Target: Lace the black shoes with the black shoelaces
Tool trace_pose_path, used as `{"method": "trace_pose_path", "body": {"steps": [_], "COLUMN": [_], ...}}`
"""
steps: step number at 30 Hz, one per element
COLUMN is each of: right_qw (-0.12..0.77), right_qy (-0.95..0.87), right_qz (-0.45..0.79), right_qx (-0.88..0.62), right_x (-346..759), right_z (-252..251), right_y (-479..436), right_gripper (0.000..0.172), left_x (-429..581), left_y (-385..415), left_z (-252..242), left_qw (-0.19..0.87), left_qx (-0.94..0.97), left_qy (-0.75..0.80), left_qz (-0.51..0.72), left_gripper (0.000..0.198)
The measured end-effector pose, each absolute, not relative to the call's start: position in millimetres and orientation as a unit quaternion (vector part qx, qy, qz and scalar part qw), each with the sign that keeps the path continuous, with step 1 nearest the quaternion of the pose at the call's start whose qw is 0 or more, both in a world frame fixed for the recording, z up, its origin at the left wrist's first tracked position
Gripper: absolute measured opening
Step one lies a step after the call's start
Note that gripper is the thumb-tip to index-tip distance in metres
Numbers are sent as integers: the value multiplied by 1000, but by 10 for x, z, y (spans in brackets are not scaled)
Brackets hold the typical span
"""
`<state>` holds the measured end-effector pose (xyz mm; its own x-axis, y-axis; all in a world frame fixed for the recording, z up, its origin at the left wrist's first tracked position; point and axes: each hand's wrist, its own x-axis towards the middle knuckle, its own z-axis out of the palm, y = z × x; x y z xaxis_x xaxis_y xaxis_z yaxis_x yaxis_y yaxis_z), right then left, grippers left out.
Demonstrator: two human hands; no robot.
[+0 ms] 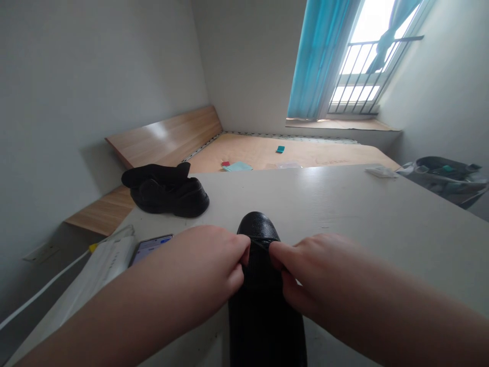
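Both your hands work on the black leather shoe (pixel 256 224), which lies on the surface (pixel 336 204) straight in front of you, its toe at 12 o'clock. That pose seems chosen so the lacing faces up between your hands, with equal reach from either side.

Your left hand (pixel 219 260) is at the shoe's 10 o'clock edge, fingers curled, thumb and forefinger pinched. Your right hand (pixel 305 270) mirrors it on the 2 o'clock side, also in a pinch. A thin dark lace (pixel 261 238) spans the gap across the instep and appears gripped at both ends, though your fingertips hide exactly where. Pinching from opposite sides would keep the strand taut and the pull even, while the shoe's weight on the surface helps steady it.

Toward 10 o'clock from it sits another black shoe (pixel 193 199), well apart, which leaves room for your forearms; a dark piece lies on top of it, and you can't tell from here whether that is a separate part. The phone (pixel 151 247) lies near 9 o'clock, partly hidden by your left forearm, its lit screen upward, perhaps for glancing at. At 2 o'clock, a clear plastic packet (pixel 381 172) rests near the far edge, clear of your hands.
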<state>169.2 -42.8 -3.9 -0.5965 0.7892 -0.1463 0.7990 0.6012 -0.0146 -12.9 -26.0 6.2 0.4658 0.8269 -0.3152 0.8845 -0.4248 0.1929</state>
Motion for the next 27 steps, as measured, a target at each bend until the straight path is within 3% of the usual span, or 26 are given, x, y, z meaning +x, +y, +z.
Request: {"method": "trace_pose_path", "body": {"steps": [11, 18, 23, 27], "right_qw": [136, 57, 53, 38], "right_qy": [872, 868, 864, 866], "right_qz": [-61, -144, -154, -168], "right_qx": [466, 472, 476, 470], "right_x": [1659, 1811, 1814, 1809], "right_z": [77, 119, 72, 57], "right_y": [-388, -338, -299, -273], "right_gripper": [17, 10, 7, 15], "left_x": [-121, -110, -103, -106], "left_y": [-290, -303, -304, -301], "left_z": [49, 58, 65, 69], "left_qw": [158, 163, 153, 150], "left_qx": [844, 843, 848, 847], "left_qy": [506, 506, 502, 503], "left_qz": [-78, -80, -80, -85], "left_gripper": [15, 19, 21, 22]}}
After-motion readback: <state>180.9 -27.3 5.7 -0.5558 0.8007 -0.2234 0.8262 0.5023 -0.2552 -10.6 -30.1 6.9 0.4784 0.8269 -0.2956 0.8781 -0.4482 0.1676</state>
